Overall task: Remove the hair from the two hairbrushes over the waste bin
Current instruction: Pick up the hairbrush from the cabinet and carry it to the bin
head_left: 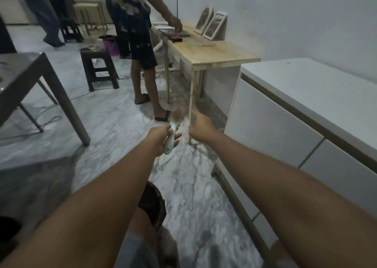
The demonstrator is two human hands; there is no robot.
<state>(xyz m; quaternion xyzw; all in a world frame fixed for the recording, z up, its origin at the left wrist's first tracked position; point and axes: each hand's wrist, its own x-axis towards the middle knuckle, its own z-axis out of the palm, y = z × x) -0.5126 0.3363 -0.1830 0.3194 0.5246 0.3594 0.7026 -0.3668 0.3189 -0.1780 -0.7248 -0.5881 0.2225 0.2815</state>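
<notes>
My left hand (pixel 161 134) grips the pale green handle of a hairbrush (pixel 173 132), held out in front of me with its bristle head pointing away and up, blurred. My right hand (pixel 201 126) hovers just to the right of the brush head, back of the hand toward me; its fingers are hidden, so I cannot tell whether they hold anything. A dark round bin (pixel 153 202) sits on the floor below my arms, near my knee. A pink-and-dark object that may be another brush (pixel 175 38) lies on the far wooden table.
A wooden table (pixel 220 55) with picture frames (pixel 214 26) stands ahead. A white cabinet (pixel 306 108) is at the right. Another person (pixel 138 43) stands by the table, reaching onto it. A grey table (pixel 30 74) and a dark stool (pixel 98 67) stand left.
</notes>
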